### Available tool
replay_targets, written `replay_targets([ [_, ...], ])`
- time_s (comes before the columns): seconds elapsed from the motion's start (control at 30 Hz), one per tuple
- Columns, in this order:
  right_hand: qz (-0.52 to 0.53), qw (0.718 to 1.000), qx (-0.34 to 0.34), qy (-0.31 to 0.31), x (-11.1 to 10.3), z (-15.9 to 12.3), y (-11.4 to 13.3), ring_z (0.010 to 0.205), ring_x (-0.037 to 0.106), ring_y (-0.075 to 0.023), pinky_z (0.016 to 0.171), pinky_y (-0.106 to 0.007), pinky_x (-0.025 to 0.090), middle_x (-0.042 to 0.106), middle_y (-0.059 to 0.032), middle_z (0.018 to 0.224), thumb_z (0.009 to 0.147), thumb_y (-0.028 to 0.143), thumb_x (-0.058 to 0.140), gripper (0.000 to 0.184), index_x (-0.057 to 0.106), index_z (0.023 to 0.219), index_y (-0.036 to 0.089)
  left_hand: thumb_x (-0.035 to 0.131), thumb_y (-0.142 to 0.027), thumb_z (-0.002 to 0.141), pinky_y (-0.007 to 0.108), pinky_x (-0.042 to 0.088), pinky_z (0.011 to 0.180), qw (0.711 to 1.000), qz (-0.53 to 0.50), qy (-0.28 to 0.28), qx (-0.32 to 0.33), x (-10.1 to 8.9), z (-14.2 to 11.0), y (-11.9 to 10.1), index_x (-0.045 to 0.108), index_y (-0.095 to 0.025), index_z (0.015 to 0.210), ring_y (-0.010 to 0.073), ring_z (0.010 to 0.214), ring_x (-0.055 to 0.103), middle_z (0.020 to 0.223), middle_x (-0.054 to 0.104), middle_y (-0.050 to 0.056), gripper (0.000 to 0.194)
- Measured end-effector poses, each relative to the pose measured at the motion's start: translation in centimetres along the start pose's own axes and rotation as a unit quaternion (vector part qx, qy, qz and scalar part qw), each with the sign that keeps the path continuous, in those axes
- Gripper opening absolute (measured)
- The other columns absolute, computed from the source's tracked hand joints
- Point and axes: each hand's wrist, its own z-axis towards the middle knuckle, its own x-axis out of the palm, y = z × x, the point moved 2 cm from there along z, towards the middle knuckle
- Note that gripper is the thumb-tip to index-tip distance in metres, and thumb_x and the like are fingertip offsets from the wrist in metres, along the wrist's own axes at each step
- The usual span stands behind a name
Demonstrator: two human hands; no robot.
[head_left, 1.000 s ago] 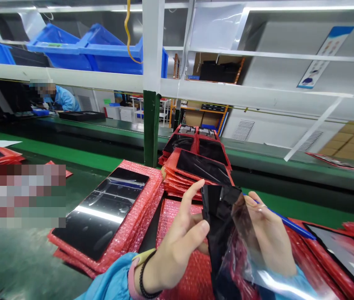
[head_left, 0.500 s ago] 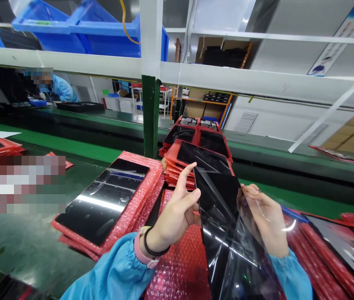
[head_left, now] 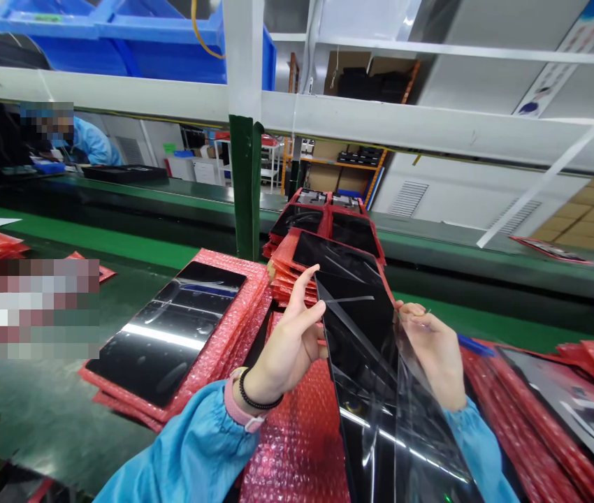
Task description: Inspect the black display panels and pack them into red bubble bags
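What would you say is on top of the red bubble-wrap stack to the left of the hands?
A glossy black panel lies on the red bubble-wrap stack; whatever is directly beneath it is covered.

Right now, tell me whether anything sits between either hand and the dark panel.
Yes, at the right hand: clear film, pinched in its fingers, spreads down over the panel's right side. Nothing visible separates the left hand from the panel's left edge.
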Motion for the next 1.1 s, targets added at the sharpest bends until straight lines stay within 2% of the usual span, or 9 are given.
replay_targets([
  [0.17, 0.014, 0.998, 0.062, 0.001, -0.1, 0.5, -0.4, 0.060, 0.052, -0.0111, 0.087, -0.036, 0.054, 0.043, 0.0067, 0.065, 0.058, 0.014, 0.070, 0.027, 0.045, 0.060, 0.024, 0.061, -0.019, 0.090, 0.008, 0.043, 0.053, 1.000, -0.004, -0.006, -0.003, 0.1, 0.1, -0.1, 0.042, -0.032, 0.139, 0.0014, 0.052, 0.051, 0.069, 0.054, -0.009, 0.054],
  [0.43, 0.033, 0.995, 0.096, -0.013, 0.3, 0.2, 0.4, 0.067, 0.059, -0.0114, 0.096, -0.033, 0.052, 0.044, 0.0075, 0.061, 0.051, 0.010, 0.061, 0.025, 0.044, 0.062, 0.025, 0.061, -0.019, 0.090, 0.011, 0.043, 0.054, 1.000, 0.011, -0.017, 0.002, -0.3, 0.3, 0.2, 0.042, -0.032, 0.140, 0.0025, 0.053, 0.050, 0.075, 0.057, -0.007, 0.055],
  [0.57, 0.021, 0.995, 0.096, -0.032, 0.9, -0.4, 1.0, 0.073, 0.064, -0.0119, 0.100, -0.029, 0.050, 0.054, 0.0062, 0.066, 0.054, 0.011, 0.064, 0.023, 0.053, 0.070, 0.024, 0.061, -0.024, 0.089, 0.014, 0.039, 0.047, 1.000, 0.027, 0.003, -0.003, -0.4, 0.2, 0.3, 0.035, -0.034, 0.145, 0.0057, 0.050, 0.048, 0.066, 0.051, -0.007, 0.063],
  [0.67, 0.001, 0.995, 0.079, -0.059, 1.5, -1.3, 1.8, 0.081, 0.067, -0.0100, 0.095, -0.020, 0.050, 0.064, 0.0071, 0.072, 0.053, 0.009, 0.070, 0.033, 0.057, 0.079, 0.025, 0.063, -0.026, 0.087, 0.016, 0.039, 0.047, 0.999, 0.036, 0.016, -0.008, -0.3, -0.1, 0.5, 0.031, -0.034, 0.148, 0.0065, 0.047, 0.045, 0.060, 0.048, -0.008, 0.069],
  [0.73, -0.013, 0.995, 0.071, -0.063, 1.9, -2.1, 2.2, 0.093, 0.067, -0.0102, 0.089, -0.016, 0.051, 0.072, 0.0062, 0.085, 0.052, 0.007, 0.075, 0.043, 0.057, 0.086, 0.027, 0.063, -0.027, 0.087, 0.017, 0.040, 0.048, 0.999, 0.039, 0.024, -0.011, -0.2, -0.3, 0.6, 0.031, -0.034, 0.148, 0.0069, 0.046, 0.044, 0.058, 0.047, -0.008, 0.070],
  [0.83, -0.031, 0.995, 0.081, -0.039, 2.2, -3.3, 2.2, 0.115, 0.061, -0.0135, 0.076, -0.017, 0.054, 0.069, 0.0059, 0.120, 0.057, 0.012, 0.078, 0.051, 0.058, 0.100, 0.031, 0.065, -0.026, 0.085, 0.018, 0.043, 0.054, 0.999, 0.040, 0.028, -0.012, -0.2, -0.7, 0.7, 0.036, -0.035, 0.146, 0.0075, 0.051, 0.048, 0.063, 0.054, -0.007, 0.068],
  [0.9, -0.046, 0.994, 0.097, -0.020, 2.1, -3.7, 1.9, 0.126, 0.054, -0.0147, 0.076, -0.018, 0.054, 0.063, 0.0073, 0.133, 0.062, 0.017, 0.077, 0.052, 0.059, 0.108, 0.034, 0.066, -0.027, 0.085, 0.018, 0.045, 0.060, 0.999, 0.039, 0.025, -0.011, -0.3, -0.9, 0.7, 0.039, -0.035, 0.145, 0.0076, 0.056, 0.052, 0.072, 0.061, -0.005, 0.066],
  [1.0, -0.069, 0.991, 0.115, -0.011, 1.4, -4.0, 0.7, 0.129, 0.052, -0.0183, 0.091, -0.024, 0.052, 0.065, 0.0024, 0.131, 0.062, 0.023, 0.079, 0.049, 0.062, 0.108, 0.029, 0.065, -0.031, 0.086, 0.018, 0.044, 0.062, 0.999, 0.039, 0.001, -0.015, -1.2, -1.5, 1.1, 0.037, -0.033, 0.147, 0.0078, 0.061, 0.055, 0.078, 0.064, -0.004, 0.067],
  [1.1, -0.093, 0.989, 0.114, -0.017, 0.1, -4.3, -0.9, 0.124, 0.057, -0.0245, 0.097, -0.035, 0.050, 0.071, -0.0020, 0.121, 0.061, 0.030, 0.080, 0.046, 0.062, 0.104, 0.028, 0.066, -0.038, 0.084, 0.020, 0.044, 0.066, 0.995, 0.063, -0.057, -0.045, -4.1, -2.8, 2.0, 0.023, -0.033, 0.152, 0.0101, 0.069, 0.059, 0.080, 0.064, -0.003, 0.080],
])
